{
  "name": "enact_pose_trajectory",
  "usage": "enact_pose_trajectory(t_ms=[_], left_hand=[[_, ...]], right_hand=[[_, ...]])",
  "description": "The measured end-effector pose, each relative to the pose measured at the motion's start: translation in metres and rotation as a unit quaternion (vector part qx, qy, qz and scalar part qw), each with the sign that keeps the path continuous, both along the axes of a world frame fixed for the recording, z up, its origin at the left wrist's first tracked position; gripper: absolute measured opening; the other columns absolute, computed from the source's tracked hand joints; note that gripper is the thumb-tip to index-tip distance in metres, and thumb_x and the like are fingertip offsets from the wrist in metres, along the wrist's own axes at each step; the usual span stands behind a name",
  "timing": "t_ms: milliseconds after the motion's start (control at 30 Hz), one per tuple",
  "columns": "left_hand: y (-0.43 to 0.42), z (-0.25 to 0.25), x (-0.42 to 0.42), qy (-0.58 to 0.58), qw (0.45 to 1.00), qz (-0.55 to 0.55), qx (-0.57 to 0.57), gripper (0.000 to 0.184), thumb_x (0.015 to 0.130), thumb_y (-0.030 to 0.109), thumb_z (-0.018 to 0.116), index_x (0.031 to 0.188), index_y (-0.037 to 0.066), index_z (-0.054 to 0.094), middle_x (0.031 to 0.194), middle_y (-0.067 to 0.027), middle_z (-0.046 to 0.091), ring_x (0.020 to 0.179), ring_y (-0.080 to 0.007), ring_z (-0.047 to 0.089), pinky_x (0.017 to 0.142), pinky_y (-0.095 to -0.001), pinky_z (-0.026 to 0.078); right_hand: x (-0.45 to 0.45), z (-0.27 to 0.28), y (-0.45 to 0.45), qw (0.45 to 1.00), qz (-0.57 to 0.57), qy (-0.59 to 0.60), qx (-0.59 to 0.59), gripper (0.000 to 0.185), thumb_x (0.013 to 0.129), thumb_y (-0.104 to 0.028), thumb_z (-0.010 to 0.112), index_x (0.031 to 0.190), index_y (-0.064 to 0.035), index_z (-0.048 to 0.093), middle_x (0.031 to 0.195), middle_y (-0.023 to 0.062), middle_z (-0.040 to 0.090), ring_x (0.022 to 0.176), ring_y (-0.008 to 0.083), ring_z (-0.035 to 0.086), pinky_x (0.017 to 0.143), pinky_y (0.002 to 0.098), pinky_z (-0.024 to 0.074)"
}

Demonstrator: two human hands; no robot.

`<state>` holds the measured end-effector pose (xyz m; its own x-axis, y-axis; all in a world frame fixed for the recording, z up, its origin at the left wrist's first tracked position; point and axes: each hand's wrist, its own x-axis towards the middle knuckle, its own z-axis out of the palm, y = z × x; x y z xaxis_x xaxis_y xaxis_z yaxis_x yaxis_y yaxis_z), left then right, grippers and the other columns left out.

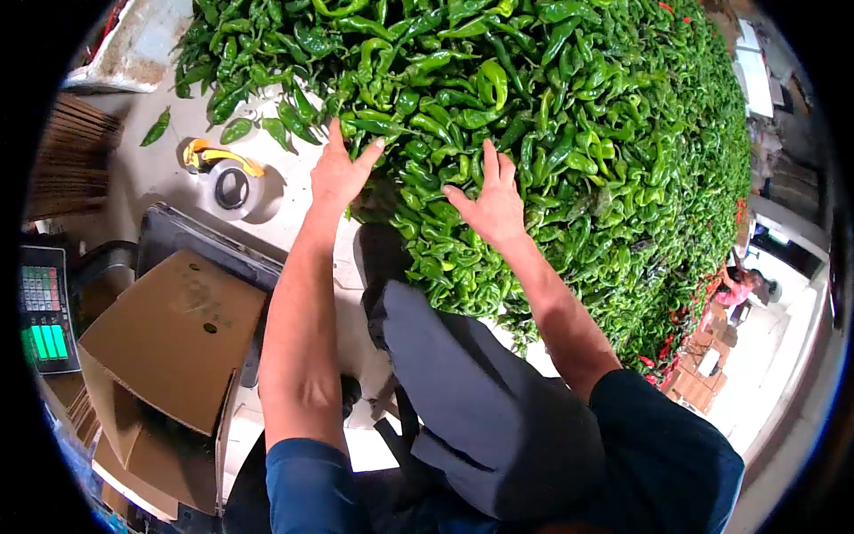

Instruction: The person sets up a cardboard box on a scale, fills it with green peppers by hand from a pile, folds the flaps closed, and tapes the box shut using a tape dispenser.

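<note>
A huge heap of green peppers (614, 116) fills the upper middle and right of the view. My left hand (342, 172) reaches to the heap's near left edge, its thumb and index finger apart; its other fingers are partly hidden. To its right, my right hand (492, 200) hovers over or touches the peppers, thumb spread from the fingers. Neither hand holds a pepper that I can see. Whether the fingertips touch the heap I cannot tell.
At left, a tape dispenser (233, 189) stands on the pale floor near a loose pepper (156, 127). An open cardboard box (178, 311) rests on a scale platform (209, 233), beside a lit scale display (46, 307). Another person (740, 287) is far right, near red peppers.
</note>
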<state>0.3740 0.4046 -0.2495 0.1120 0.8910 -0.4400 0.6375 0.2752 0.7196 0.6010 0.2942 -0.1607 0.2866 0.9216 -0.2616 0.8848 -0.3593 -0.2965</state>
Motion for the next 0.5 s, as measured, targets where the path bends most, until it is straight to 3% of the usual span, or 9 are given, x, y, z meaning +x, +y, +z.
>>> enact_pose_trajectory(t_ms=[67, 167, 267, 300, 333, 400, 500], left_hand=[[-0.005, -0.001, 0.006, -0.154, 0.981, 0.081, -0.087, 0.101, 0.087, 0.061, 0.069, 0.158, 0.009, 0.021, 0.138, -0.0265, 0.056, 0.126, -0.0379, 0.056, 0.107, -0.0415, 0.042], [-0.021, -0.006, 0.004, -0.269, 0.932, 0.172, -0.172, 0.099, 0.087, 0.058, 0.071, 0.158, 0.012, 0.02, 0.134, -0.0261, 0.058, 0.122, -0.0368, 0.059, 0.105, -0.0408, 0.042], [-0.031, -0.004, 0.001, -0.268, 0.945, 0.111, -0.152, 0.099, 0.086, 0.052, 0.075, 0.158, 0.012, 0.019, 0.135, -0.0259, 0.058, 0.123, -0.0365, 0.058, 0.105, -0.0407, 0.043], [-0.033, -0.003, 0.003, -0.137, 0.986, 0.06, -0.072, 0.094, 0.083, 0.049, 0.078, 0.153, 0.009, 0.031, 0.134, -0.0242, 0.06, 0.126, -0.0376, 0.056, 0.105, -0.0416, 0.045], [-0.033, -0.013, 0.0, -0.034, 0.999, 0.015, 0.002, 0.097, 0.078, 0.047, 0.081, 0.153, 0.009, 0.032, 0.137, -0.0247, 0.057, 0.128, -0.0387, 0.054, 0.107, -0.044, 0.043], [-0.037, -0.038, 0.009, -0.077, 0.991, 0.09, 0.063, 0.089, 0.082, 0.037, 0.082, 0.152, 0.01, 0.032, 0.138, -0.0209, 0.056, 0.126, -0.0338, 0.055, 0.107, -0.0419, 0.043], [-0.034, 0.005, 0.02, -0.402, 0.898, 0.162, -0.075, 0.097, 0.087, 0.039, 0.08, 0.158, 0.014, 0.02, 0.147, -0.02, 0.048, 0.135, -0.0305, 0.046, 0.109, -0.0414, 0.041]], right_hand=[[-0.003, 0.01, -0.009, 0.998, -0.003, 0.048, -0.051, 0.106, 0.083, -0.049, 0.075, 0.16, -0.0121, 0.013, 0.152, 0.0299, 0.03, 0.125, 0.0511, 0.051, 0.101, 0.0531, 0.0492], [0.003, 0.005, -0.016, 0.99, -0.009, 0.111, -0.086, 0.109, 0.085, -0.053, 0.073, 0.161, -0.013, 0.006, 0.153, 0.0332, 0.028, 0.126, 0.0529, 0.051, 0.103, 0.0527, 0.048], [0.001, 0.0, -0.004, 0.989, -0.049, 0.106, -0.094, 0.111, 0.084, -0.055, 0.073, 0.161, -0.0127, 0.005, 0.153, 0.0336, 0.029, 0.124, 0.0531, 0.053, 0.102, 0.052, 0.0493], [-0.009, 0.002, -0.002, 0.989, -0.069, 0.091, -0.094, 0.112, 0.083, -0.055, 0.074, 0.16, -0.012, 0.006, 0.152, 0.0345, 0.03, 0.122, 0.0531, 0.054, 0.099, 0.0521, 0.051], [-0.017, 0.003, -0.004, 0.987, -0.089, 0.09, -0.096, 0.111, 0.082, -0.055, 0.074, 0.16, -0.0126, 0.008, 0.151, 0.0354, 0.031, 0.12, 0.0532, 0.056, 0.096, 0.0532, 0.0521], [-0.02, -0.007, -0.02, 0.992, -0.02, 0.103, -0.066, 0.111, 0.081, -0.055, 0.075, 0.161, -0.0139, 0.009, 0.15, 0.0354, 0.032, 0.121, 0.0527, 0.055, 0.097, 0.0537, 0.0511], [-0.021, 0.002, -0.019, 0.984, -0.018, 0.131, -0.12, 0.113, 0.079, -0.055, 0.078, 0.161, -0.014, 0.01, 0.15, 0.0345, 0.034, 0.128, 0.0507, 0.051, 0.106, 0.0505, 0.0464]])
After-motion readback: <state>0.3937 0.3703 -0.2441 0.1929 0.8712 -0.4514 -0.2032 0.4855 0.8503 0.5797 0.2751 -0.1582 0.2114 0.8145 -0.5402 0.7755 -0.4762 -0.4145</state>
